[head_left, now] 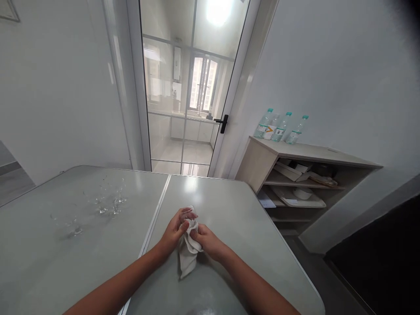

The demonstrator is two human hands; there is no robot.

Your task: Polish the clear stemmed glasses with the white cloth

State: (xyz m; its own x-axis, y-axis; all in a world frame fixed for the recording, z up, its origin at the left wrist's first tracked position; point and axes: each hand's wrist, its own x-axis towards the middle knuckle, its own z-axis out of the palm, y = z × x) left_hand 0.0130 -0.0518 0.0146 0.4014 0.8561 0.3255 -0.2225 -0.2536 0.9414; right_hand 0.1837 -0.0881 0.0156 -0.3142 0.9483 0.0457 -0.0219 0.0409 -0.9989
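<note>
Just above the grey table (229, 210), my left hand (174, 227) is closed around a small clear glass (188, 211). My right hand (208, 240) grips a white cloth (188, 261), its bunched upper part pressed at the near end of the glass. Whether the cloth reaches inside cannot be made out. A loose end of it hangs down toward the tabletop. The fingers of both hands are partly hidden by the cloth and by each other.
Several clear glass pieces (114, 204) stand on the left table half, with another (75, 229) nearer; their outlines are faint. A seam divides the tabletop. Beyond are a glazed door (183, 96) and, at right, a shelf unit (315, 153) with several plastic bottles (278, 129) on top.
</note>
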